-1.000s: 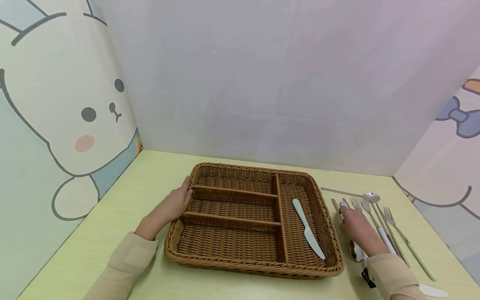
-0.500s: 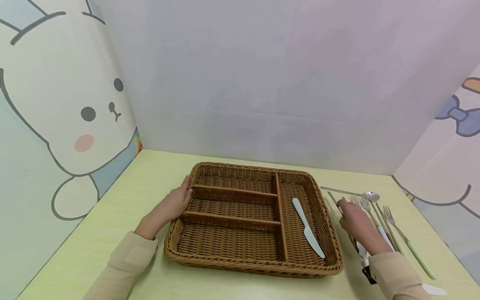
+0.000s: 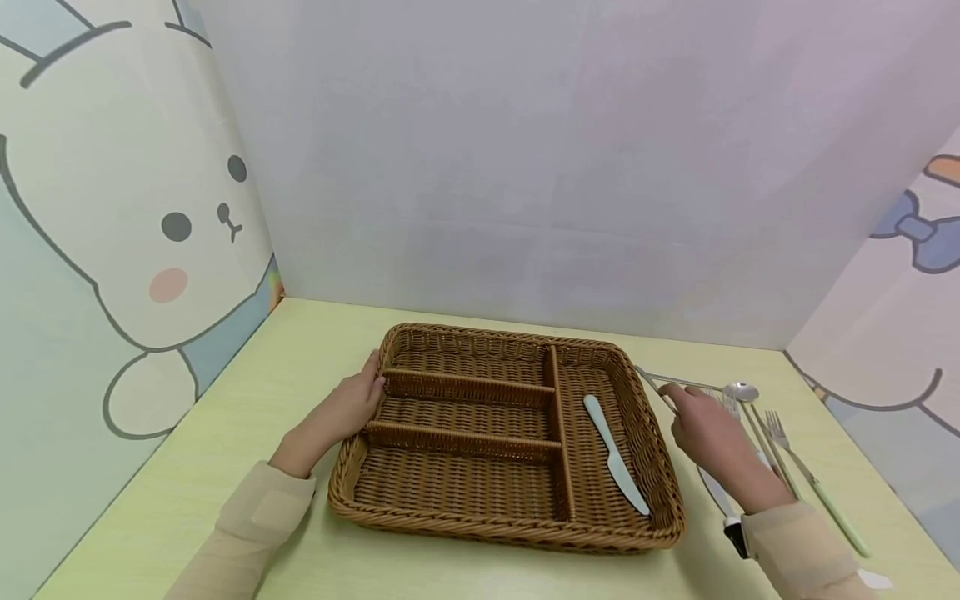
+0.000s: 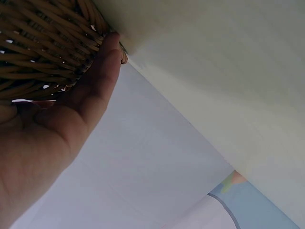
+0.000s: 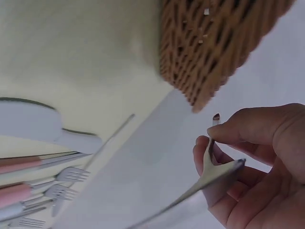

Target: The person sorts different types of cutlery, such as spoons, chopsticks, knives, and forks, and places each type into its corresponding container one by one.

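Note:
A brown wicker basket [image 3: 465, 383] with divided compartments stands in the middle of the table. My left hand [image 3: 341, 408] holds its left side, the fingers [image 4: 97, 93] along the outer wall and the thumb at the rim. One pale blue knife [image 3: 618, 467] lies in the basket's right-hand compartment. To the right of the basket, my right hand [image 3: 716, 437] grips a silver table knife [image 5: 217, 183] between thumb and fingers. The far end of that knife points up and left, close to the basket's outer right side; the hand hides its middle.
Several utensils lie right of the basket: a long spoon [image 3: 742, 392], a green-handled fork [image 3: 832, 512], other forks partly under the right hand, and a white blade [image 3: 873, 579] by the sleeve. In the right wrist view are pink-handled utensils [image 5: 19, 193]. A grey wall [image 3: 525, 167] stands behind.
My right hand has picked out the silver knife and shifted it slightly up and left, toward the basket's right rim. The left hand and the basket have stayed in place.

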Action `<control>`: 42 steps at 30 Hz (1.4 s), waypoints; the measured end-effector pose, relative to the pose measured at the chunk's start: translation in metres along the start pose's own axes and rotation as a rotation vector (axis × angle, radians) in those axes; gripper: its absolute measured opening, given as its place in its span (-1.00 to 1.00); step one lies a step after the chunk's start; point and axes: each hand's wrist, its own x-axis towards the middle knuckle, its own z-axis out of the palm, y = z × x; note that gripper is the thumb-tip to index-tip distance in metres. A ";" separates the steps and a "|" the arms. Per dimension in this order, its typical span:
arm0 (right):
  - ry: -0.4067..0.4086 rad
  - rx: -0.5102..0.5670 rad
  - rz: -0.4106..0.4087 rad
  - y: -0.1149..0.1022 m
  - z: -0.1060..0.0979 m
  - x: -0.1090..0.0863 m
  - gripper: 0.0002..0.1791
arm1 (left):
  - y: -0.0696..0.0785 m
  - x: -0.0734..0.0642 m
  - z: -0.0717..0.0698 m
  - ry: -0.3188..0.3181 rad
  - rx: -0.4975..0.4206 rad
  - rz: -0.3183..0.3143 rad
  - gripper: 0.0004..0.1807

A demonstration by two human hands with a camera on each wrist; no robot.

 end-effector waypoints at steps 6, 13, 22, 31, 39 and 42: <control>0.046 -0.061 -0.070 -0.024 -0.010 0.001 -0.58 | 0.000 0.000 -0.001 -0.004 -0.004 -0.004 -0.38; 0.087 -0.122 -0.165 -0.052 -0.014 0.001 -0.57 | 0.000 0.001 -0.001 -0.001 -0.012 -0.006 -0.38; 0.126 -0.173 -0.275 -0.084 -0.013 0.000 -0.60 | -0.002 0.002 0.001 0.004 -0.014 -0.007 -0.38; 0.108 -0.188 -0.390 -0.116 -0.016 0.000 -0.58 | -0.002 0.002 0.001 0.003 -0.015 -0.008 -0.38; 0.050 -0.186 -0.500 -0.142 -0.011 0.001 -0.59 | -0.001 0.001 0.001 -0.001 -0.027 -0.007 -0.38; 0.020 -0.202 -0.536 -0.151 -0.008 0.001 -0.59 | -0.002 0.002 0.001 0.000 -0.022 -0.011 -0.38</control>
